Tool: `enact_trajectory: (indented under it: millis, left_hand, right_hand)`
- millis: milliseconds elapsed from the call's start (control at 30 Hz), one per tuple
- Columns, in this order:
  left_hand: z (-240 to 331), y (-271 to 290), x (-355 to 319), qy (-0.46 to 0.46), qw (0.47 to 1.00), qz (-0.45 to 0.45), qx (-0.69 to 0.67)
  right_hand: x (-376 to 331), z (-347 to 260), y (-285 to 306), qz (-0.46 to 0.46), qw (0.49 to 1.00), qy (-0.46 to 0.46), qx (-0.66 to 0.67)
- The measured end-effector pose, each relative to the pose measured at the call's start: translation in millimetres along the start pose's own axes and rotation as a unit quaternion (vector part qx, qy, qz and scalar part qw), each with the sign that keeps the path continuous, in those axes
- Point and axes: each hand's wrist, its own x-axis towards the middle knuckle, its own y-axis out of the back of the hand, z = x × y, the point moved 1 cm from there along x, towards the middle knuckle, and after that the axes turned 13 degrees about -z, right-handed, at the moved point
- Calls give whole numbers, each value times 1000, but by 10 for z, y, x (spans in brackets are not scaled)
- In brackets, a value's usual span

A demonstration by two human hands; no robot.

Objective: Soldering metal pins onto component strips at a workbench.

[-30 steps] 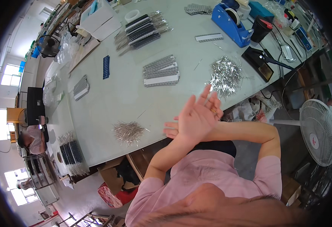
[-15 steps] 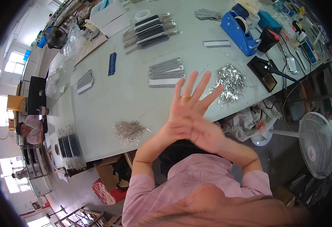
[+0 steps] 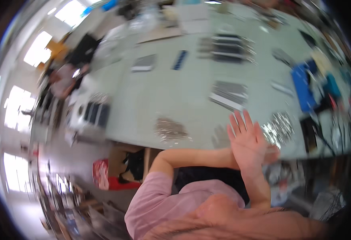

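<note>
My right hand [image 3: 247, 146] is raised above the near edge of the table, fingers stretched and apart, holding nothing. My left hand [image 3: 270, 155] crosses behind it at the heel of the palm. Most of the left hand is hidden, and the part that shows is blurred. Close to the right hand, on its right, lies a heap of shiny silver metal pieces [image 3: 279, 130]. Beyond the fingertips is a stack of grey strips [image 3: 230, 95] with a white strip along its near side. A looser pile of thin tan-silver pieces [image 3: 170, 130] lies further left.
The pale tabletop [image 3: 135, 104] also carries dark bundles with wire ends [image 3: 228, 48], a blue strip [image 3: 180, 60], and a blue tape dispenser [image 3: 301, 88] at right. A black tray [image 3: 308, 134] sits near the right edge. An open cardboard box [image 3: 117, 154] stands below the table.
The view has swung, shifting the table rightward and blurring it. The left hand was spread in front; now it is behind the right hand, which is spread open.
</note>
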Motion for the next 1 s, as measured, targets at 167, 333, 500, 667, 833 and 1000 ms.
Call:
enact_trajectory:
  millis: [167,333,500,667,833,1000]
  left_hand:
    - [630,603,-583,-210,818,110,525]
    - [-235,95,-437,-293,789,214,495]
    - [204,400,-452,-286,829,174,448]
    - [-42,199,-337,-198,911,88,351]
    - [78,116,-254,-156,921,73,350]
    - [531,603,-549,-66,919,-67,384]
  right_hand:
    - [45,-418,-187,153,987,37,18]
    - [70,-11,331,-22,999,-25,-4]
    - [102,-274,133,123,990,-49,49]
    - [49,-260,132,25,999,-2,20]
    - [-9,-101,204,-33,998,-44,15]
    - [104,-319,69,1,999,-38,10]
